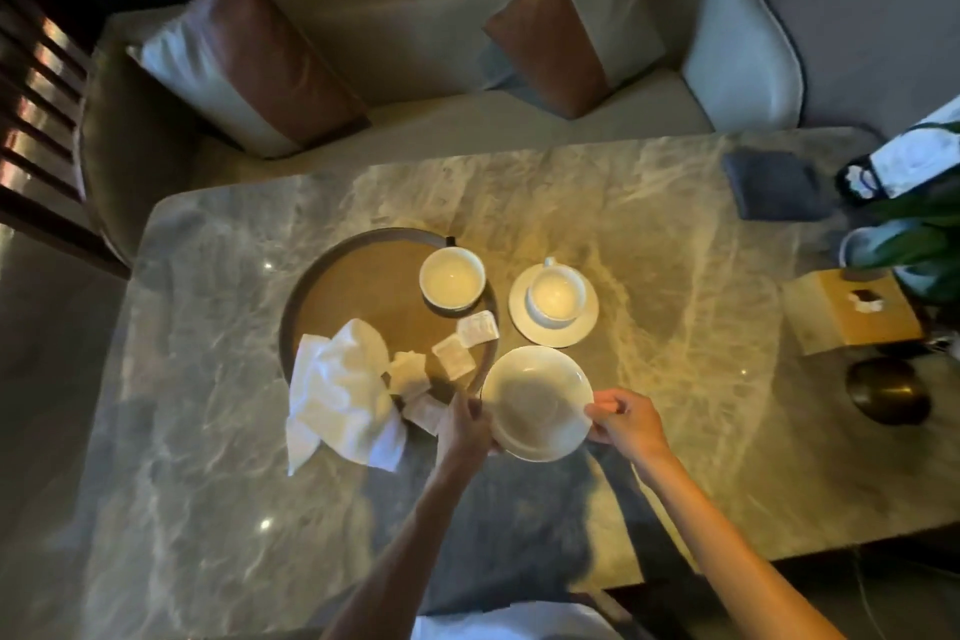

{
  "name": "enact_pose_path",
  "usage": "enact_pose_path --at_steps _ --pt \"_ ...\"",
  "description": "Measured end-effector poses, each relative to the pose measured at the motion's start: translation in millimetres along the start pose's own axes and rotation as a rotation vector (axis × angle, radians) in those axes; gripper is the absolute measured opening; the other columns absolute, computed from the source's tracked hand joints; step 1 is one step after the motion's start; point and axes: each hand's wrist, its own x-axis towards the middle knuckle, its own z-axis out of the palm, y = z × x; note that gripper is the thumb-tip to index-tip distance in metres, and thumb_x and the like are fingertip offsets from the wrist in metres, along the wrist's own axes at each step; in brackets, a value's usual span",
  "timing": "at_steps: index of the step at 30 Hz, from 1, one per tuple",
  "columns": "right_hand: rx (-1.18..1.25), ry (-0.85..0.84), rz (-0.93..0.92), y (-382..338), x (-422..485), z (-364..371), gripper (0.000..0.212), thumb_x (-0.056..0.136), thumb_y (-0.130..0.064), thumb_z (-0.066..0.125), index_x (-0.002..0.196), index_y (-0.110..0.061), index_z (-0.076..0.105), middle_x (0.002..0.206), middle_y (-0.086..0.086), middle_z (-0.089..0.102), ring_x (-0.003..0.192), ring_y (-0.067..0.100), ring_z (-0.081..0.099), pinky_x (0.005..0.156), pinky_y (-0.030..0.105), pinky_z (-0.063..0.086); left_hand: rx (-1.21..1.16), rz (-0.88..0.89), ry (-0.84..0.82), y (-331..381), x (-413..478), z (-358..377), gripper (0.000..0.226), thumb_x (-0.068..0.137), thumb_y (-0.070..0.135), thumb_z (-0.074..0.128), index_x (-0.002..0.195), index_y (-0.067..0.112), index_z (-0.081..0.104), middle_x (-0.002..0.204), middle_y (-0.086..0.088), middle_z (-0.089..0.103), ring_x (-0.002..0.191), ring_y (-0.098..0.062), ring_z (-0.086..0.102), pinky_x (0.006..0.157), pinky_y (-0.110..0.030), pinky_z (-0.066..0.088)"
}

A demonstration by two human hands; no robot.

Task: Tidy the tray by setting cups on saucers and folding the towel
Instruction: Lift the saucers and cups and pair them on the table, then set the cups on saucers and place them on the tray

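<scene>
A round brown tray (363,276) lies on the marble table. One white cup (451,277) stands on the tray's right side without a saucer. A second white cup (554,298) sits on a saucer (582,327) on the table, right of the tray. I hold an empty white saucer (537,403) above the table at the tray's near right edge, my left hand (465,426) gripping its left rim and my right hand (626,418) its right rim. A crumpled white towel (340,392) hangs over the tray's near left rim.
Several small sachets (454,356) lie on the tray's near side. At the table's far right are a dark folded cloth (774,190), a wooden tissue box (852,314), a plant (919,244) and a dark bowl (888,392). A sofa with cushions (249,62) runs behind the table.
</scene>
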Motion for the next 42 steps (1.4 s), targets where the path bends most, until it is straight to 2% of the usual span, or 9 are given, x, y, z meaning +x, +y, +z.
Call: enact_pose_path --at_steps 5,12,16,22,28,32,35,38,42 --pt "-0.064 0.071 0.02 13.0 32.1 -23.7 0.012 0.084 0.001 0.067 0.079 -0.01 0.067 0.077 0.008 0.065 0.073 0.022 0.065 0.071 0.039 0.062 0.115 0.044 -0.013 9.0 11.2 39.6 0.023 0.086 0.016 0.07 0.094 0.013 0.049 0.085 -0.006 0.065 0.079 -0.023 0.069 0.062 -0.032 0.059" --pt "-0.057 0.049 0.044 33.0 44.8 -29.5 0.004 0.085 0.001 0.064 0.082 0.0 0.065 0.078 0.01 0.064 0.077 0.024 0.066 0.062 0.031 0.061 0.217 0.018 0.002 4.2 16.2 59.3 0.019 0.091 0.016 0.066 0.098 0.015 0.049 0.094 -0.005 0.063 0.06 -0.009 0.058 0.036 -0.01 0.043" --pt "-0.082 0.04 0.072 37.6 43.3 -25.5 0.007 0.088 -0.003 0.067 0.094 -0.006 0.068 0.088 0.009 0.067 0.078 0.022 0.067 0.057 0.024 0.058 0.228 -0.013 -0.04 -4.4 13.4 61.2 0.037 0.082 0.018 0.076 0.104 0.015 0.047 0.093 -0.002 0.063 0.062 -0.01 0.061 0.042 -0.011 0.045" --pt "-0.111 0.035 0.067 37.9 43.7 -26.8 0.006 0.088 -0.004 0.067 0.091 -0.009 0.068 0.089 0.008 0.068 0.078 0.02 0.067 0.055 0.021 0.058 0.198 -0.059 -0.047 -11.2 17.2 63.5 0.036 0.086 0.017 0.073 0.111 0.012 0.049 0.092 -0.002 0.062 0.058 -0.011 0.066 0.041 -0.013 0.049" --pt "-0.249 -0.052 0.079 35.0 39.3 -35.2 0.01 0.088 -0.017 0.063 0.097 -0.012 0.063 0.09 0.011 0.07 0.078 0.023 0.067 0.074 0.039 0.06 0.097 -0.145 -0.133 -13.9 19.3 56.6 0.02 0.093 0.027 0.064 0.104 0.013 0.056 0.081 -0.006 0.071 0.055 -0.015 0.073 0.052 -0.027 0.061" --pt "-0.405 0.141 -0.06 12.9 30.6 -40.2 0.013 0.092 -0.019 0.059 0.098 -0.013 0.068 0.097 0.009 0.07 0.092 0.029 0.065 0.081 0.038 0.05 0.131 -0.207 -0.169 -12.2 17.9 33.4 0.019 0.096 0.038 0.054 0.089 0.021 0.052 0.073 -0.004 0.068 0.048 -0.011 0.068 0.047 -0.025 0.057" --pt "-0.4 0.195 -0.217 -28.3 20.9 -24.3 0.014 0.094 -0.016 0.056 0.089 -0.019 0.069 0.089 0.001 0.068 0.086 0.021 0.063 0.073 0.029 0.041 0.035 -0.146 -0.104 0.4 23.3 5.7 0.024 0.099 0.03 0.048 0.084 0.016 0.059 0.071 -0.004 0.064 0.045 -0.009 0.06 0.048 -0.027 0.053" --pt "-0.278 0.108 -0.329 -81.2 18.2 12.9 0.02 0.093 -0.01 0.054 0.083 -0.017 0.07 0.078 -0.004 0.068 0.072 0.008 0.062 0.064 0.023 0.045 0.067 -0.065 0.102 23.0 41.0 -26.1 0.023 0.099 0.023 0.046 0.088 0.009 0.061 0.08 -0.01 0.067 0.065 -0.02 0.063 0.057 -0.034 0.049" --pt "-0.274 0.002 -0.393 -139.1 30.5 77.0 0.028 0.088 -0.007 0.051 0.063 -0.01 0.064 0.058 0.002 0.061 0.06 0.016 0.057 0.062 0.03 0.043 0.092 0.019 0.291 54.2 76.2 -62.2 0.017 0.097 0.016 0.044 0.098 0.007 0.058 0.096 -0.013 0.067 0.081 -0.023 0.056 0.063 -0.03 0.041"
